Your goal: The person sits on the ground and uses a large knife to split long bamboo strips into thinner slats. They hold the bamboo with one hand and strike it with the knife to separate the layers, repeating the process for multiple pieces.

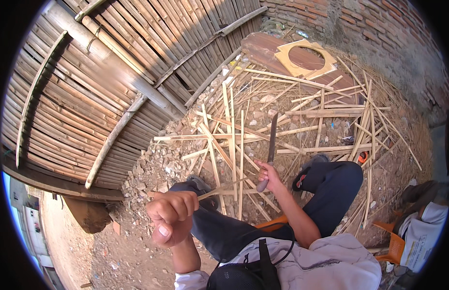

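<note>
My left hand (172,215) is raised in a fist at left centre, closed around a thin split-bamboo strip (218,190). The strip slants up to the right, and a short end pokes out on the fist's far side. In my right hand (268,175) is the handle of a long machete (272,140), its dark blade pointing up and away from me. The strip's far end comes close to the machete handle; whether they touch I cannot tell. Both hands are over my bent knees, in dark trousers (331,181).
Many loose bamboo strips (236,145) lie crisscrossed on stony ground ahead. Beyond them, a yellowish board with a round hole (281,57) rests on a brown panel (263,47). A bamboo wall (113,58) stands left, a brick wall (374,34) behind. At right, an orange chair (396,247) and a partly visible person.
</note>
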A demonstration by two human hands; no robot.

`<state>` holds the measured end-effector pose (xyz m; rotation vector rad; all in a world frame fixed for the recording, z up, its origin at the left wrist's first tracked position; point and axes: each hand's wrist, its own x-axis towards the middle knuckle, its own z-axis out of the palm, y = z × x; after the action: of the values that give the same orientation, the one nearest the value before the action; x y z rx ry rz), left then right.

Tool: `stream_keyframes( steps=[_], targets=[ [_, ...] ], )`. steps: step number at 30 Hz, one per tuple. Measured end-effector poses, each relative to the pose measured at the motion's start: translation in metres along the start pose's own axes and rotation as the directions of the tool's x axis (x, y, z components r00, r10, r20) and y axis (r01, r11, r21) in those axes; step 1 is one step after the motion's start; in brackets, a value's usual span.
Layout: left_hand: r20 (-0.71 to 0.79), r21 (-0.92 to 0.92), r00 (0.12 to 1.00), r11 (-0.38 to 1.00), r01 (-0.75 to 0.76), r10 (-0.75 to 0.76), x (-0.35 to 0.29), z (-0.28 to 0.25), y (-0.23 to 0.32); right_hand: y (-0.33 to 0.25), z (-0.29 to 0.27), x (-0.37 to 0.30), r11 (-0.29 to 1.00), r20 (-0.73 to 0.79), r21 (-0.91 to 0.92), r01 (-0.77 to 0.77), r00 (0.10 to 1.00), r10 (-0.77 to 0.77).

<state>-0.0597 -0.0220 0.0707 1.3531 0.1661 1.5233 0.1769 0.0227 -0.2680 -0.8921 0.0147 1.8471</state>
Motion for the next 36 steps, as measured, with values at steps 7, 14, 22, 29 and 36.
stream_keyframes(
  steps=[7,14,22,29,36],
  targets=[
    [-0.015,-0.013,0.993,0.993,0.121,-0.121,0.023,0.004,-0.036,0.000,0.038,-0.047,0.989,0.252,-0.132,-0.072,0.962,0.104],
    [0.002,0.020,0.992,0.992,0.127,-0.127,0.028,0.030,-0.040,-0.008,0.071,-0.096,0.888,0.204,-0.459,0.034,0.977,0.068],
    [-0.134,0.637,0.990,0.769,0.050,0.047,0.020,0.028,-0.018,-0.013,0.059,-0.095,0.929,0.140,-0.321,0.183,0.979,-0.145],
    [-0.622,0.751,0.776,0.201,0.628,-0.101,-0.079,-0.133,-0.001,-0.048,0.053,-0.105,0.927,0.045,-0.175,0.333,0.943,-0.330],
    [-0.719,0.534,0.647,0.393,0.748,-0.254,-0.143,-0.180,-0.017,-0.074,0.071,-0.134,0.900,0.050,-0.158,0.407,0.913,-0.404]
  ],
)
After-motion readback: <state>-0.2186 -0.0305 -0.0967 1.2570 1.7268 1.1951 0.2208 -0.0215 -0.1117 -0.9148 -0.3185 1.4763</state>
